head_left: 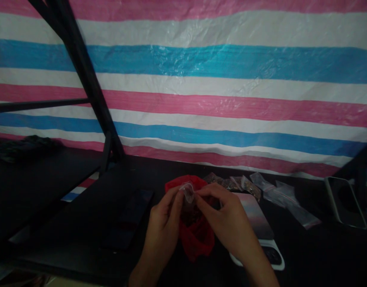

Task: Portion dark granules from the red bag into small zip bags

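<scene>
Between my two hands is a small clear plastic bag (188, 194), its mouth spread into a loop. My left hand (165, 215) pinches the left side of that mouth, and my right hand (221, 205) pinches the right side. Directly beneath lies a red bag (198, 241), open at the top, with small dark bits inside that I cannot make out well. Partly behind my right hand and forearm sits a kitchen scale (258, 217) with a shiny plate and a white body.
Behind the scale lie several small filled bags (251, 187) and some flat clear bags (287, 197). A phone (346, 201) rests at the right. A dark flat object (135, 215) lies left of my hands. A black metal post (90, 87) rises at the left before a striped sheet (216, 87).
</scene>
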Demonstrator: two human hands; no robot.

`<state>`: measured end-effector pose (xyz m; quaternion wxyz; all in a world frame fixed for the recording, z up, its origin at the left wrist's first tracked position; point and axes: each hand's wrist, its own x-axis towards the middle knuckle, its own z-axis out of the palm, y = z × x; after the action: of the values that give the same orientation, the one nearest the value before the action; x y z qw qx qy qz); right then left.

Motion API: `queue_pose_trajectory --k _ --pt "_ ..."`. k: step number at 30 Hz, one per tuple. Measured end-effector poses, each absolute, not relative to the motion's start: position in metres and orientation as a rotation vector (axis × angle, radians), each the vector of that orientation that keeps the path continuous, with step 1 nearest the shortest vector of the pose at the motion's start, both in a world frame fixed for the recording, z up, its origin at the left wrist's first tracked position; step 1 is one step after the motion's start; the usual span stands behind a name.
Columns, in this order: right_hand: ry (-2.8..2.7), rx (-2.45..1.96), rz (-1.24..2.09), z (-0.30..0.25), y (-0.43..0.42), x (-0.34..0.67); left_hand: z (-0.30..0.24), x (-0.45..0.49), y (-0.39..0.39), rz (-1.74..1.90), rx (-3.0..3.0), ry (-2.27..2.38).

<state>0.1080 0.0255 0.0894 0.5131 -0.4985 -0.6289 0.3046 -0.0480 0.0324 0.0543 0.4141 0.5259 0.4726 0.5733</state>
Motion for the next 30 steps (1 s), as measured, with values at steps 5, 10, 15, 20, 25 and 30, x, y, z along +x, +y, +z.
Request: queue_pose_trajectory --k 5,10,15,20,25,30 --pt "-1.428 -1.212 0.724 0.09 0.024 0.113 0.054 -0.044 0.028 1.547 1.347 1.22" --pt "-1.392 -1.162 0.962 0.083 0.025 0.101 0.051 -0.038 0.028 1.444 1.321 1.114" --pt "-1.357 -1.25 0.758 0.084 0.028 0.12 0.05 -0.04 0.032 1.53 1.187 1.131" --pt "-1.299 -1.475 0.707 0.069 0.034 0.181 0.049 -0.047 0.029 1.765 1.241 1.331" --pt "-1.249 -1.796 0.59 0.046 0.031 0.228 0.051 -0.043 0.016 1.86 1.583 1.426" --pt "-1.295 -1.985 0.494 0.04 0.023 0.249 0.047 -0.005 -0.008 1.847 2.027 1.172"
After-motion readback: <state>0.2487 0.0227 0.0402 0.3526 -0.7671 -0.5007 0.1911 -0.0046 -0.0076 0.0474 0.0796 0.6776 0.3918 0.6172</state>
